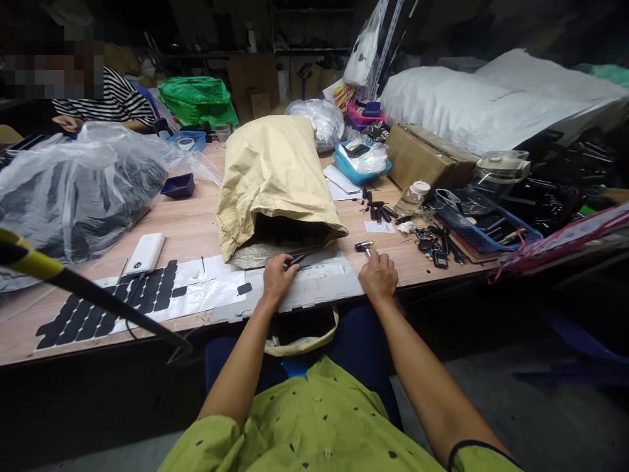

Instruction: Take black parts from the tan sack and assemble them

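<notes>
Her left hand (278, 275) pinches a thin black part (297, 259) at the paper sack (275, 180) mouth, right hand (378, 274) fingers curled beside a small tool (364, 246); the part, barely gripped, could slip into the sack.

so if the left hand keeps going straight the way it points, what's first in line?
Probably the open mouth of the tan sack: the left hand, gripping a thin dark piece, points right at it. Depth is unclear.
</notes>
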The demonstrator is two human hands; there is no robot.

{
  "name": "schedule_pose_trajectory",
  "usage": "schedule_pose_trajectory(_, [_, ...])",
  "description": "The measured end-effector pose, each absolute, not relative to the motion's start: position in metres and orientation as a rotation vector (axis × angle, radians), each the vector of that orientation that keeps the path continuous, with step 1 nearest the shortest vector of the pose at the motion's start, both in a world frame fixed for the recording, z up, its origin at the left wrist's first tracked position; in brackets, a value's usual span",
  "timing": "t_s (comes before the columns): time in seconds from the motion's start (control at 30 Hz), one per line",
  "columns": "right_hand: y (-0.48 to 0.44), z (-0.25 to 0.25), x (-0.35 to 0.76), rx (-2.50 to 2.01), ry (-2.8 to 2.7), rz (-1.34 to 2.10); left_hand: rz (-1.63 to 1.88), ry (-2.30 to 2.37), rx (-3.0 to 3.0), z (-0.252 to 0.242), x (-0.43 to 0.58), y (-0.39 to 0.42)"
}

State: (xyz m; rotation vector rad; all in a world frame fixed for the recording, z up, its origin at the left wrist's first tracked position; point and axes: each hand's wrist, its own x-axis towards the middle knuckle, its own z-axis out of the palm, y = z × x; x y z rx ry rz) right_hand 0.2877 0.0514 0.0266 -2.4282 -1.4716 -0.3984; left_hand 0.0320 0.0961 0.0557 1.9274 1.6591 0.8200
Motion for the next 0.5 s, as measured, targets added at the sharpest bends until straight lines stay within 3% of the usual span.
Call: schedule_pose_trajectory(0.5, [0.045,0.038,0.289,-2.307,-1.402,-0.135,0.668,1.451,2.061,0.042,0.053,0.085])
